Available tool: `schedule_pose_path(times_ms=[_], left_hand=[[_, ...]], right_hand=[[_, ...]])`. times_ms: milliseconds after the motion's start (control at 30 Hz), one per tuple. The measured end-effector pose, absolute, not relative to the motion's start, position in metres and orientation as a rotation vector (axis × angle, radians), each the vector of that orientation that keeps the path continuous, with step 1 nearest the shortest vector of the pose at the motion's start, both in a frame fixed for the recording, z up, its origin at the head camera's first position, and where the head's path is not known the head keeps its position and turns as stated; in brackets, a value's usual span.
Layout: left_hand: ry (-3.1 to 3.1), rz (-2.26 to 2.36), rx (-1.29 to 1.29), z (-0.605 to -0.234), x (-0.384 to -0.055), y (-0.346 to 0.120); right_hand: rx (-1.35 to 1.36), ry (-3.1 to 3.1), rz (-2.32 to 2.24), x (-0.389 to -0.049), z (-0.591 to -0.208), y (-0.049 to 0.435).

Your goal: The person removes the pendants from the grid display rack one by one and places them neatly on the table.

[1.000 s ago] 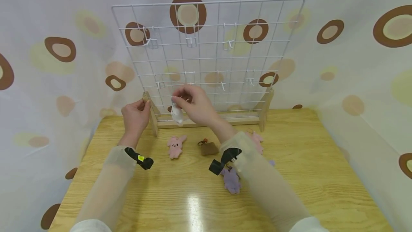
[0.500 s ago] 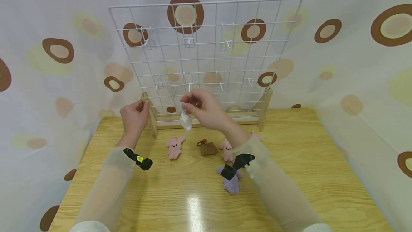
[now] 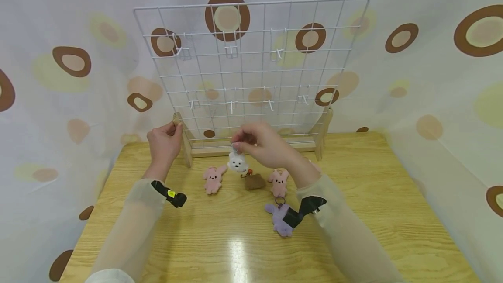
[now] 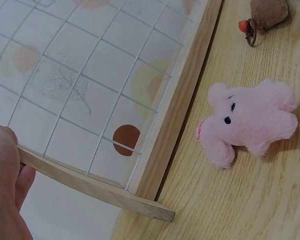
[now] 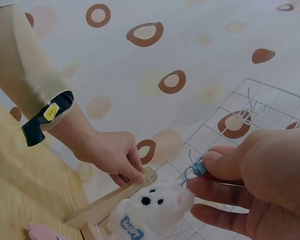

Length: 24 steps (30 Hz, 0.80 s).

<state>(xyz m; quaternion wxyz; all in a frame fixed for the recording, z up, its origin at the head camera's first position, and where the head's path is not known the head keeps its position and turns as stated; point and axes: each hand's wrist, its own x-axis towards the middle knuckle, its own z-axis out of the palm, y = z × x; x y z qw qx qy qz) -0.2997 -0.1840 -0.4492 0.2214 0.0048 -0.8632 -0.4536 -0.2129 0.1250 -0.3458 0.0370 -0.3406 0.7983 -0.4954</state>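
My right hand (image 3: 267,145) pinches the blue loop end of a white plush dog keychain (image 3: 237,162), which hangs in front of the wire rack's base. In the right wrist view the plush dog (image 5: 152,207) shows its face and a blue bone-shaped tag; thumb and finger hold the small blue piece (image 5: 198,168) above its head. My left hand (image 3: 165,143) grips the top of the left wooden upright (image 3: 184,139) of the rack. The left wrist view shows those fingers curled over the wooden leg (image 4: 95,187). White hooks (image 3: 231,106) line the white wire grid (image 3: 251,73).
On the wooden table (image 3: 353,213) lie a pink plush keychain (image 3: 213,180), a brown plush (image 3: 254,181) with an orange bead, another pink plush (image 3: 279,182) and a purple plush (image 3: 280,219). Patterned cloth (image 3: 432,77) hangs behind the rack.
My right hand has moved right and down, away from the grid, with the white plush dog turning its face towards the head camera. My left hand stays on the upright.
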Motion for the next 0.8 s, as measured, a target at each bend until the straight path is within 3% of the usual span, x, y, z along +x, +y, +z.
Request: schedule_pose_path(times_ms=[800], left_hand=[[-2.393, -1.243, 0.008, -0.449, -0.300, -0.184]], right_hand=[[-1.001, 2.354, -1.444, -0.188, -0.379, 0.142]])
